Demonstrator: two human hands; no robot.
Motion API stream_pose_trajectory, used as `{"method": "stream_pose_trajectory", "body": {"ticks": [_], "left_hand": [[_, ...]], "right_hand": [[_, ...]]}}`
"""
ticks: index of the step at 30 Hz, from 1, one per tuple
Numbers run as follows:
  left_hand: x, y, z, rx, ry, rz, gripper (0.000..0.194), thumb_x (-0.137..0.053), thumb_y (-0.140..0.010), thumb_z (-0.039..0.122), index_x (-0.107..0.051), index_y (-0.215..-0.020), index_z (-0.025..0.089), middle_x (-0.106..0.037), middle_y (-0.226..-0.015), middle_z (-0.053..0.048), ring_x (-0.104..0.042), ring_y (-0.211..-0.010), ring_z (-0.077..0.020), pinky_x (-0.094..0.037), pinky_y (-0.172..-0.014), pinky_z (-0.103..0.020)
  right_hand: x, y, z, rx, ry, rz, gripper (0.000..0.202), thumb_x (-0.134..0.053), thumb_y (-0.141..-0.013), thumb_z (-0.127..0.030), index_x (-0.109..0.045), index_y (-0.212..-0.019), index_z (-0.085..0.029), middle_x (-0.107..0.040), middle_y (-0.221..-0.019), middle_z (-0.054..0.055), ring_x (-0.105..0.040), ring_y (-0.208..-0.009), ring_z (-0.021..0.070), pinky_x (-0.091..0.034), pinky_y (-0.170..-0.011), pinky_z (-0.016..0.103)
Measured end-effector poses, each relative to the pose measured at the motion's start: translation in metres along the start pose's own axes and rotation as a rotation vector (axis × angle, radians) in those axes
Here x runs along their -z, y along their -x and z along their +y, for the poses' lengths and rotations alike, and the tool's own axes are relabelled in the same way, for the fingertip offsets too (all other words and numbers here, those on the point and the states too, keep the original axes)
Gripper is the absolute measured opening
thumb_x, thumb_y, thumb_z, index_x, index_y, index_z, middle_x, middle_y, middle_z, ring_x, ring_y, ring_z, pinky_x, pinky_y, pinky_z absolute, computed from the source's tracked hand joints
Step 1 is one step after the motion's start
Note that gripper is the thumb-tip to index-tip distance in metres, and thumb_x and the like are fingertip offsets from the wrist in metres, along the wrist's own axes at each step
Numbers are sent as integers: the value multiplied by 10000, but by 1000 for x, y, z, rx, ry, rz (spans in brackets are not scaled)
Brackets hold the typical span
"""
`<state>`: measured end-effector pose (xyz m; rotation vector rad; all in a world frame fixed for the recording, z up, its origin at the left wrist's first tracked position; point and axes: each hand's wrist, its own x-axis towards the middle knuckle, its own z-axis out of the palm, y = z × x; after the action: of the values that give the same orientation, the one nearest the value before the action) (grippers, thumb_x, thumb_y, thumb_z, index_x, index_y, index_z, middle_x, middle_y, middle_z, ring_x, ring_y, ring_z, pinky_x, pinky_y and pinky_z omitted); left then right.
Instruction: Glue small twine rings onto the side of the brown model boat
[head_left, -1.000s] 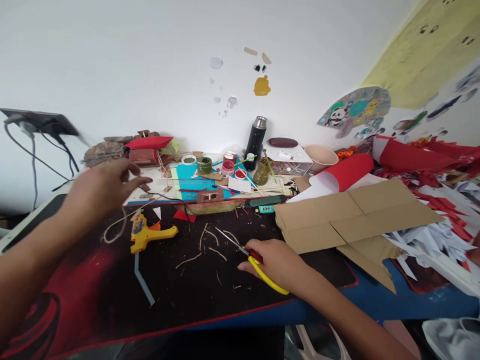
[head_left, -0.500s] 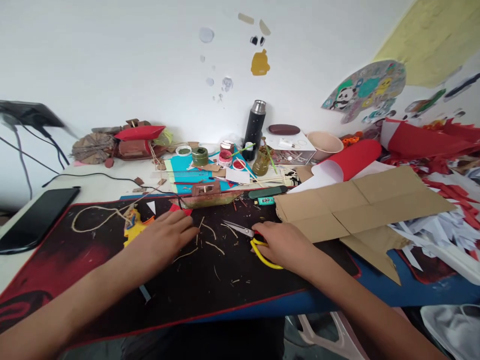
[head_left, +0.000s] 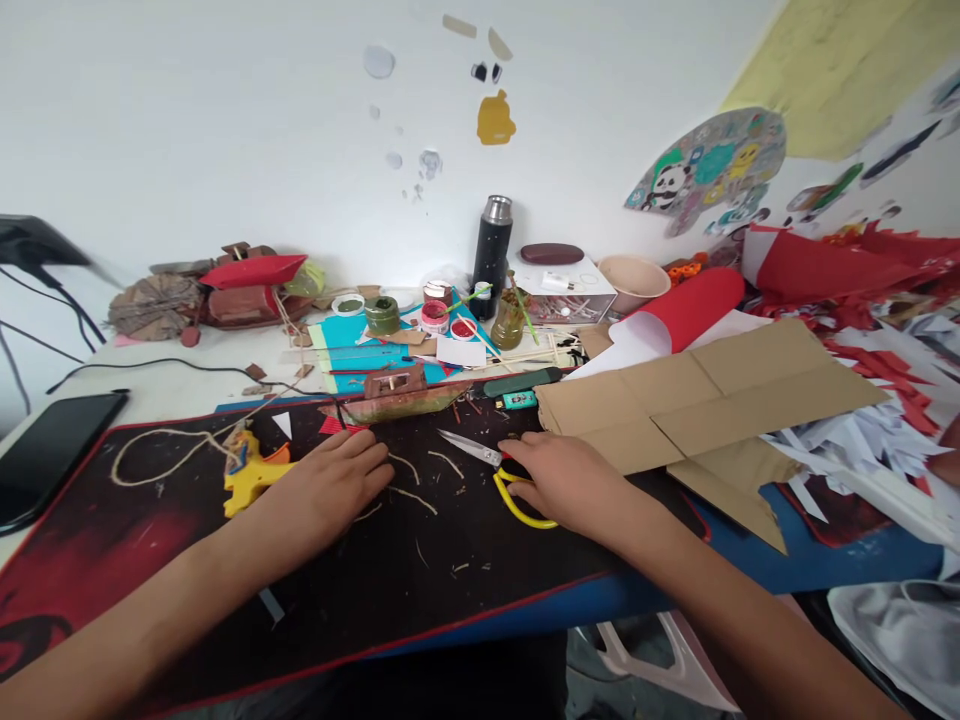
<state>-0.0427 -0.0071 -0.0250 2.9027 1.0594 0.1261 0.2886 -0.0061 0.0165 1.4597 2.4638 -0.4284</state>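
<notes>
My left hand (head_left: 343, 476) rests palm down on the dark mat (head_left: 352, 620), its fingers stretched and close together over some short bits of twine (head_left: 414, 498); what lies under the fingers is hidden. Beside its wrist is a yellow glue gun (head_left: 247, 482), partly covered by my forearm, with a loop of twine (head_left: 142, 482) next to it. Scissors (head_left: 474, 449) with yellow handles are in my right hand (head_left: 566, 482), low over the mat, blades pointing left. Just beyond both hands sits a small brown-and-green model boat (head_left: 405, 402).
Cut cardboard (head_left: 712, 390) and white paper strips (head_left: 840, 425) cover the right side. Paint jars (head_left: 382, 315), a black flask (head_left: 492, 245) and a box (head_left: 577, 285) stand along the wall. A phone (head_left: 56, 455) lies at the left, with a black cable (head_left: 180, 350) behind it.
The view has turned slightly right, so things sit further left. My left hand has slid a little right over some twine bits. The scissors stay in my right hand.
</notes>
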Motion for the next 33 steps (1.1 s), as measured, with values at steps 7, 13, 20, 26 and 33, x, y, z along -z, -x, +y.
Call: {"method": "stream_pose_trajectory", "body": {"ticks": [7, 13, 20, 26, 33], "left_hand": [[20, 6, 14, 439, 646, 370, 222, -680, -1025, 480, -772, -1004, 280, -786, -964, -36, -714, -869, -231, -549, -804, -317], [34, -32, 31, 685, 1531, 756, 426, -989, -734, 573, -746, -796, 229, -749, -763, -26, -657, -704, -175, -532, -640, -243], [45, -60, 29, 728, 1774, 811, 520, -1091, -561, 530, -751, -771, 196, -732, -729, -26, -631, -693, -160, -547, -632, -240], [33, -56, 18, 754, 1722, 796, 542, -1062, -585, 609, -756, -769, 201, -729, -733, -32, -633, -713, -172, -546, -642, -249], [29, -55, 14, 729, 1702, 820, 520, -1044, -623, 613, -752, -742, 199, -715, -722, -32, -614, -698, -162, -533, -633, -241]], "right_hand": [[-5, 5, -6, 7, -475, 272, 205, -728, -1067, -272, -817, -1239, -205, -842, -1131, 88, -779, -967, 235, -552, -866, 342], [-27, -26, -45, 86, -1293, 233, 248, -714, -1019, -421, -794, -1012, -186, -724, -719, -8, -599, -541, 119, -439, -546, 245], [-6, -81, -73, 166, -1719, 298, 496, -785, -900, -686, -708, -968, -201, -627, -610, -56, -480, -425, 92, -283, -409, 224], [2, -106, -80, 207, -1875, 369, 482, -869, -829, -653, -693, -906, -211, -553, -524, -94, -394, -383, 70, -200, -388, 223], [11, -115, -82, 209, -1966, 366, 460, -922, -782, -606, -710, -875, -208, -539, -526, -99, -358, -402, 59, -192, -393, 220]]}}
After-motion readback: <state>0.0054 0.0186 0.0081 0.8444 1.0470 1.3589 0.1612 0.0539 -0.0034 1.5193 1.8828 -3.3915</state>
